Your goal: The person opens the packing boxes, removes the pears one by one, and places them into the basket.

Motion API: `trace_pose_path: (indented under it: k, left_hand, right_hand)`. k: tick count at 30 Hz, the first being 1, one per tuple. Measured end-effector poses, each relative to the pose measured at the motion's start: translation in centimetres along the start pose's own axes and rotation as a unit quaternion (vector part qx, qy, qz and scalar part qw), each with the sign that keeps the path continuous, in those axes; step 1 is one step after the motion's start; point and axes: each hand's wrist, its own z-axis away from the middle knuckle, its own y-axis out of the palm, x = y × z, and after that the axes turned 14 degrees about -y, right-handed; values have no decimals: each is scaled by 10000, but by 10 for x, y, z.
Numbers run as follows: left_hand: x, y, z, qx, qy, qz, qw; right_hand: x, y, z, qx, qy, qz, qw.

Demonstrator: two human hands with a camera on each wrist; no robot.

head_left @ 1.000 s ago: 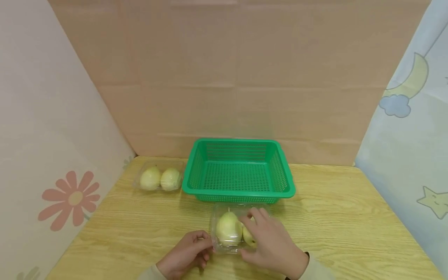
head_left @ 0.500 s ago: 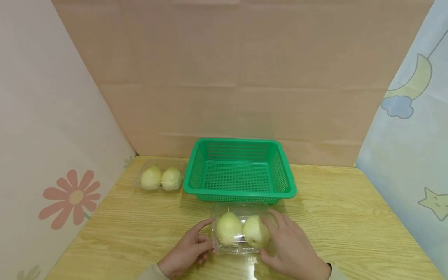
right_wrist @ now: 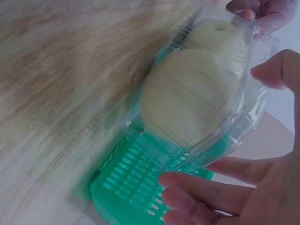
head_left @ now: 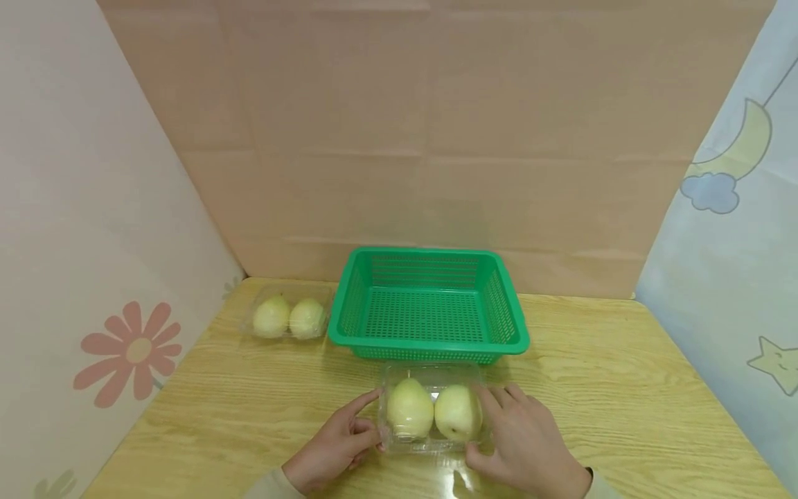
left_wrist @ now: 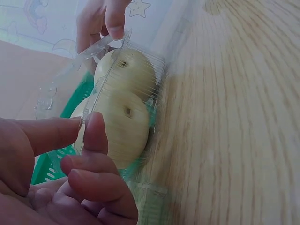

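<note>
A clear plastic clamshell box (head_left: 429, 443) lies on the table in front of the basket. Two pale yellow pears, a left one (head_left: 409, 409) and a right one (head_left: 458, 414), sit side by side inside it. My left hand (head_left: 337, 443) pinches the box's rim at the left end, between fingertips (left_wrist: 96, 124) in the left wrist view. Around the right end spreads my right hand (head_left: 524, 440). Its thumb (right_wrist: 267, 75) lies by the rim in the right wrist view, with the other fingers loosely bent at the far corner.
Behind the box stands a green plastic basket (head_left: 430, 346) with nothing in it. A second clear box (head_left: 255, 326) holding two pears stands left of the basket. Brown paper (head_left: 399, 173) covers the back, and printed panels stand at both sides.
My right hand has moved right, from over the right pear to the box's right end, uncovering that pear. My left hand and the box have barely moved.
</note>
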Motion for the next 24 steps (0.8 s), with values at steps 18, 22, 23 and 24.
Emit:
trace_pose_path:
  k: [18, 22, 23, 24]
  left_hand:
    - [-5, -1, 1, -98, -159, -223, 9996]
    - [-4, 0, 2, -144, -150, -233, 9995]
    - [-4, 0, 2, -159, -164, -238, 9995]
    - [-5, 0, 2, -185, -175, -271, 9993]
  right_hand:
    - [-7, -7, -10, 146, -253, 220, 9993]
    - [-12, -12, -13, -33, -263, 148, 9995]
    - [-14, -13, -13, -103, -248, 98, 9996]
    - [-15, -14, -14, -161, -235, 49, 9996]
